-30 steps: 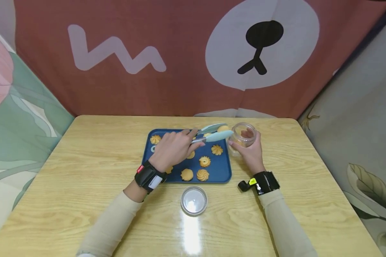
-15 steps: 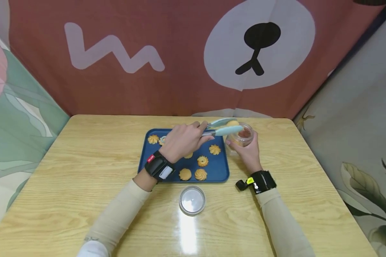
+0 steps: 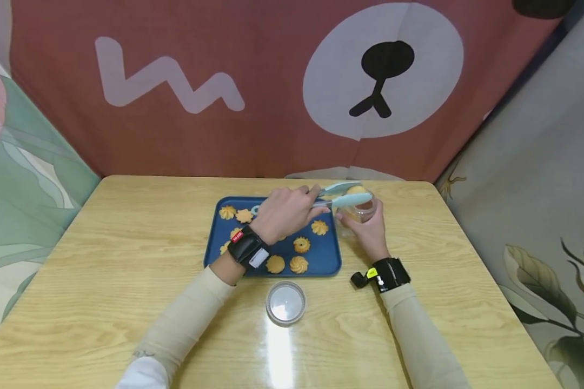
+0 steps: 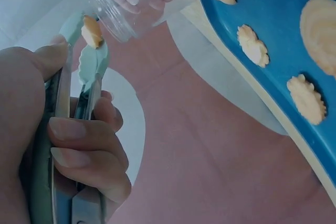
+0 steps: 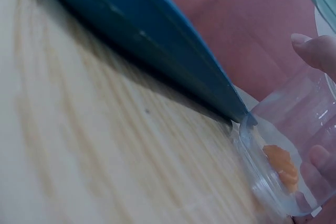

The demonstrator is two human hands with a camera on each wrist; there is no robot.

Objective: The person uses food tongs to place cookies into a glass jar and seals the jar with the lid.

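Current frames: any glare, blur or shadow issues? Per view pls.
Head: glare streak on the wooden table, bright spot on the clear lid; left wrist: cool, muted tones, thin highlights on the transparent jar; right wrist: soft overall, wood grain smeared, dark shadow under the blue tray.

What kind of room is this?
Perhaps a makeshift booth, hard to say where: a wood-grain table closed in by a cartoon-print backdrop and leaf-print panels on both sides.
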